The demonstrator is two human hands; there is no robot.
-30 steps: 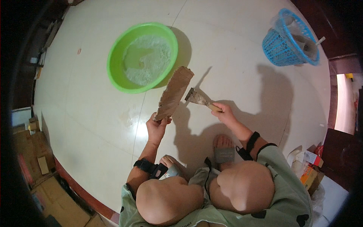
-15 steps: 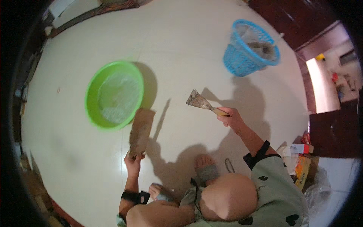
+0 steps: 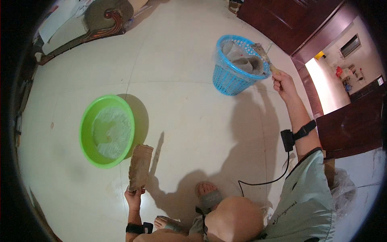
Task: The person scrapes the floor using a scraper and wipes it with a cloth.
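At a blue basket's (image 3: 230, 79) rim, a person's right hand (image 3: 284, 85) grips a soiled scraper (image 3: 261, 51) by its handle, perhaps keeping residue over the grey contents (image 3: 244, 63); whether blade meets rim is unclear. The left hand (image 3: 134, 197) pinches a brown slab (image 3: 140, 166) by one end, leaving its face uncovered, near a green basin (image 3: 86, 141) of cloudy, sudsy water (image 3: 117, 129).

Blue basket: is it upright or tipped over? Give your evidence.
Upright: the blue basket stands base-down on the floor, its open rim facing up. In this view, the scraper in the right hand overlaps that rim.
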